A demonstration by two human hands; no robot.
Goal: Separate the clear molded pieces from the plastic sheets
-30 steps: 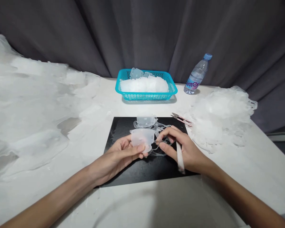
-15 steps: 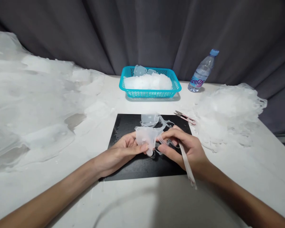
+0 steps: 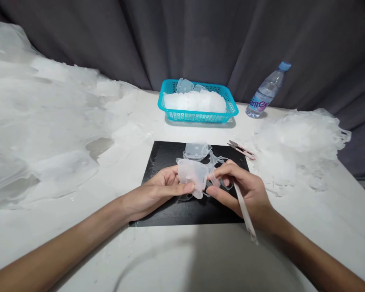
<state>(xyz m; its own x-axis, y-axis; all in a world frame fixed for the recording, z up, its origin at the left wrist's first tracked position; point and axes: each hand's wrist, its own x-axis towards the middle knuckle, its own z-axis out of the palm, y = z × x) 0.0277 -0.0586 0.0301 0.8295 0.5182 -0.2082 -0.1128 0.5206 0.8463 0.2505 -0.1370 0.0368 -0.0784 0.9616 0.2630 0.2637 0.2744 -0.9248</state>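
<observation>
My left hand (image 3: 167, 186) pinches a translucent white sheet piece (image 3: 192, 174), which looks like soft plastic or silicone, with the thumb on its front. At the right edge of that piece is my right hand (image 3: 241, 186), its fingers curled. A thin whitish stick-like tool (image 3: 245, 213) runs through this hand and its rear end sticks out towards me; its front end is hidden. Thin clear scrap strips (image 3: 219, 160) hang around the right fingers. Below lies a black mat (image 3: 170, 215), with another translucent piece (image 3: 197, 151) near its far edge.
A blue basket (image 3: 197, 117) full of translucent pieces stands at the back. Right of it is a water bottle (image 3: 267, 91). Small thread snips (image 3: 241, 150) lie by the mat's right corner. Translucent heaps lie at left (image 3: 48, 121) and right (image 3: 304, 138).
The whole view has shifted slightly, so things appear a little further right. The held piece is turned a bit more face-on, and both hands keep their grips.
</observation>
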